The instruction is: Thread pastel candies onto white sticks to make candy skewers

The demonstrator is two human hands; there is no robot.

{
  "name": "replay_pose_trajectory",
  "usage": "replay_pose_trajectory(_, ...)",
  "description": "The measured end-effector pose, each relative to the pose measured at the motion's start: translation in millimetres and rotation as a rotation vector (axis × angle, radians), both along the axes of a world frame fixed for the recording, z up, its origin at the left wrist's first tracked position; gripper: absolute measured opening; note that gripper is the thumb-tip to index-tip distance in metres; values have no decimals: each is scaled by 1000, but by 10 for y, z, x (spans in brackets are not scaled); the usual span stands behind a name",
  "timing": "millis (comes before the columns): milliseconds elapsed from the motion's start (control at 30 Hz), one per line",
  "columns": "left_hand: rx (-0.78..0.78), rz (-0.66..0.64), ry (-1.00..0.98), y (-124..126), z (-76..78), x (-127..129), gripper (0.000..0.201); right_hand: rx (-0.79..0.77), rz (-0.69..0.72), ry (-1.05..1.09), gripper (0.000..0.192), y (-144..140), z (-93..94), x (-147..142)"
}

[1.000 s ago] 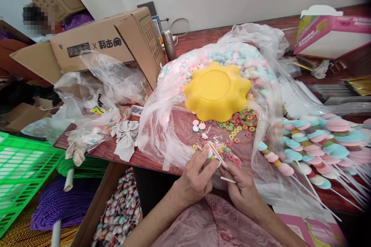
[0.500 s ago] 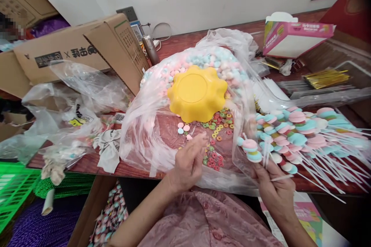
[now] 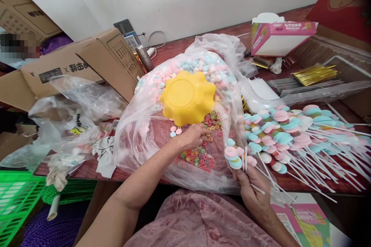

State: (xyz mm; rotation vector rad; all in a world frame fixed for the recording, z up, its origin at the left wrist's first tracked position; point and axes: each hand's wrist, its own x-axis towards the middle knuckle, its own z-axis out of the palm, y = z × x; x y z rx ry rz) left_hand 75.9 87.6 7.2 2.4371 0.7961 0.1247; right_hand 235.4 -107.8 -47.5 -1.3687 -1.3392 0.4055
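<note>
My left hand [image 3: 194, 137] is over the small ring-shaped candies [image 3: 206, 162] on the plastic sheet, just in front of the yellow scalloped bowl [image 3: 182, 92], which lies upside down. Its fingers are bent together at the rings; what they hold, if anything, is hidden. My right hand [image 3: 255, 190] is closed around several white sticks, the marshmallow skewers [image 3: 233, 157], whose pink, blue and yellow pieces point up and left. Beside that hand lies a large pile of finished-looking marshmallow skewers [image 3: 284, 131], sticks toward the right. A few loose marshmallows [image 3: 173, 132] sit near the bowl.
Behind the bowl, many pink and blue marshmallows [image 3: 199, 63] fill a clear plastic bag [image 3: 139, 123]. An open cardboard box [image 3: 113, 61] stands left. Gold twist ties [image 3: 314, 74] and a pink carton [image 3: 284, 38] are right. A green basket [image 3: 17, 197] is at lower left.
My left hand has moved forward and slightly right, onto the ring candies. My right hand has come left and lower with its skewers. The view has shifted slightly.
</note>
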Motion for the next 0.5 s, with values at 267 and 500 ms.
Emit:
replay_pose_trajectory(267, 186, -69, 49, -74, -76, -73, 19, 152, 100, -287, 21, 40, -74, -3)
replay_pose_trajectory(500, -89, 199, -295, -375, 45, -304, 11, 158, 67, -294, 19, 28, -3, -8)
